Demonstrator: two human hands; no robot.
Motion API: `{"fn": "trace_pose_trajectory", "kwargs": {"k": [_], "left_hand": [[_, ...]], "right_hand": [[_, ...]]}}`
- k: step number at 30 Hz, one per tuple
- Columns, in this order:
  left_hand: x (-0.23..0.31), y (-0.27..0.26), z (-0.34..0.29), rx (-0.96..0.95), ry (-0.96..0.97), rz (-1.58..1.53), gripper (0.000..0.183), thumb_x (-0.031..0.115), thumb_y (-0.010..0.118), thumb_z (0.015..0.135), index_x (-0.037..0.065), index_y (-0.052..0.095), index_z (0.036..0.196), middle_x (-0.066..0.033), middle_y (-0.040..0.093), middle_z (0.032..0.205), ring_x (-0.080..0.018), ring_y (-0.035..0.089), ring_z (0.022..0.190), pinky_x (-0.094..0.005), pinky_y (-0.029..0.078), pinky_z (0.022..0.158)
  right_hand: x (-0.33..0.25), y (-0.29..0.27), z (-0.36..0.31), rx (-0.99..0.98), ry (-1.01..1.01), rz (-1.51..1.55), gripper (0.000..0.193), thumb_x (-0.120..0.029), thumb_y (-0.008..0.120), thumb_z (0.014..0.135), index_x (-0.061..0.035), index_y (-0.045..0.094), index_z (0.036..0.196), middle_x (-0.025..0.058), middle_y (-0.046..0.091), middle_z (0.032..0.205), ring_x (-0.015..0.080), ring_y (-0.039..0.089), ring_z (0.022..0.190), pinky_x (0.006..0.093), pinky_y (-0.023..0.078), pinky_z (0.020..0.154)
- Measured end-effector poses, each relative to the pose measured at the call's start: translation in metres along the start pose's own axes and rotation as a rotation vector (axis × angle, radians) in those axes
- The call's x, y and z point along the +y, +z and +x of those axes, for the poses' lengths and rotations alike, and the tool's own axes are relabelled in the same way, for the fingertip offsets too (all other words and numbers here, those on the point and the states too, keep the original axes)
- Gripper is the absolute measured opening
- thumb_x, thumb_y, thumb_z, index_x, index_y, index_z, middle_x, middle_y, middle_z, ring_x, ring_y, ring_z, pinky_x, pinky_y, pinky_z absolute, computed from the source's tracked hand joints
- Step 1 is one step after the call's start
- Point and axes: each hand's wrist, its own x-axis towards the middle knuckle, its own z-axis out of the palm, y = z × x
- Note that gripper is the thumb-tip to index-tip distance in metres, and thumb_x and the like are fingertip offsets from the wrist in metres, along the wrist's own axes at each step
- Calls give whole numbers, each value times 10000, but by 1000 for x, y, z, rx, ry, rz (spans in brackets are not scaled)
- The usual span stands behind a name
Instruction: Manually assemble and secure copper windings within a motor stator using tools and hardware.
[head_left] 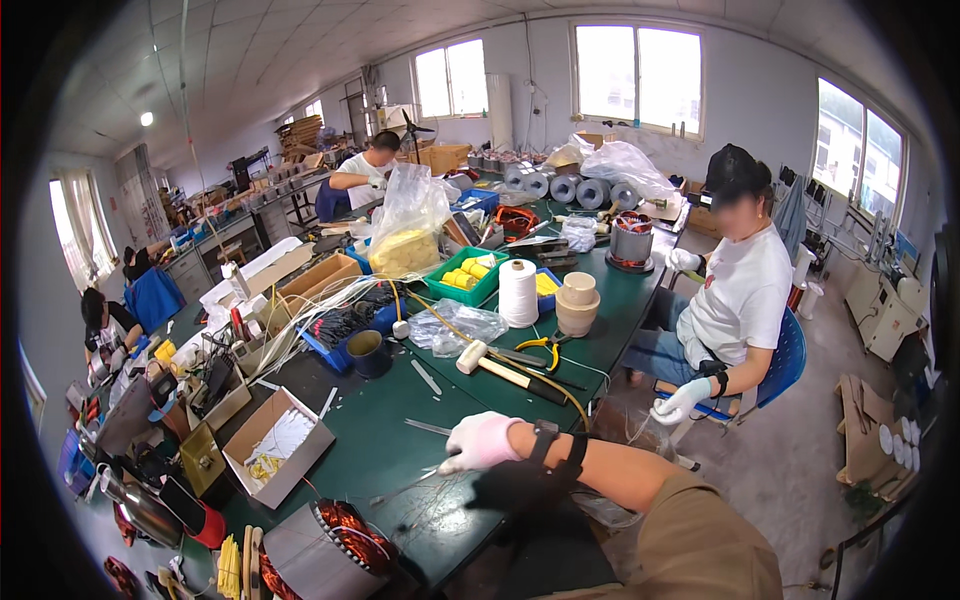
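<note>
My right hand [482, 442], in a white and pink glove, reaches over the green tabletop from the lower right. Its fingers are closed, and a thin pointed metal tool [428, 427] sticks out from them to the left; its exact kind is hidden. Below the fingertips lie fine dark wires [400, 490]. My left hand is not in view. Nearest to me stands a motor stator [345, 548] with copper-coloured windings. Farther up the table are a white-headed mallet [510, 374] and yellow-handled pliers [545, 352].
A box of white strips [278, 447] stands at left, near a dark cup [369, 354]. Beyond are a white thread spool [518, 293], a green bin [466, 277] and another stator [630, 242]. A seated co-worker [740, 290] is at right; others work farther back.
</note>
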Motion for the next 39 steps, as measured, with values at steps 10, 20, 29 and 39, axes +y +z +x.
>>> {"fn": "trace_pose_trajectory", "kwargs": {"k": [10, 20, 29, 39], "left_hand": [[33, -1, -42, 39, -171, 116, 364, 322, 625, 1022, -24, 723, 1081, -285, 714, 988, -455, 681, 949, -488, 521, 845], [15, 35, -47, 356, -15, 115, 157, 226, 733, 915, 71, 710, 898, -160, 697, 834, -370, 704, 792, -450, 566, 698], [-28, -50, -48, 423, -216, 297, 252, 154, 724, 888, 26, 707, 1105, -180, 709, 1015, -377, 683, 998, -444, 550, 907], [-27, -27, -73, 302, -205, 193, 567, 169, 840, 745, -6, 636, 1244, -199, 643, 1156, -388, 623, 1109, -459, 510, 986]], "right_hand": [[55, 92, 18, 692, 258, -224, 282, -373, 704, 908, -97, 728, 960, 119, 709, 932, 343, 693, 946, 459, 551, 812], [17, 132, 35, 864, -47, -218, 225, -128, 681, 876, -48, 688, 1086, 159, 664, 1045, 383, 612, 1072, 512, 463, 982], [14, 146, 51, 845, -133, -182, 231, -106, 651, 929, -21, 685, 1141, 161, 671, 1089, 388, 595, 1096, 512, 441, 1018], [17, 150, 47, 827, -99, -223, 246, -107, 648, 939, -20, 666, 1169, 181, 662, 1124, 401, 587, 1129, 520, 436, 1058]]}}
